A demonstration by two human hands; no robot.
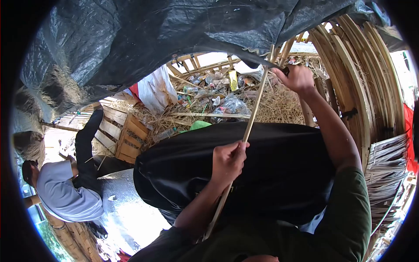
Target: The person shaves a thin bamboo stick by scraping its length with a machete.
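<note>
A long, thin bamboo strip [255,111] slants from my lap up to the tarp's edge. My left hand [229,162] is closed around its lower middle. Near the strip's upper end, my right hand [297,79] is wrapped around the handle of what looks like a dark-bladed knife [257,60]. The blade crosses the strip, and a pale curled shaving shows beside it. Most of the handle is hidden by my fingers. Black cloth [275,161] covers my legs beneath both hands.
A dark tarp [174,26] hangs low overhead. Bundled bamboo slats [349,74] stand at right. Litter and straw [218,91] cover the ground ahead, near a wooden crate [131,137]. Another person [70,190] in a grey shirt sits at left.
</note>
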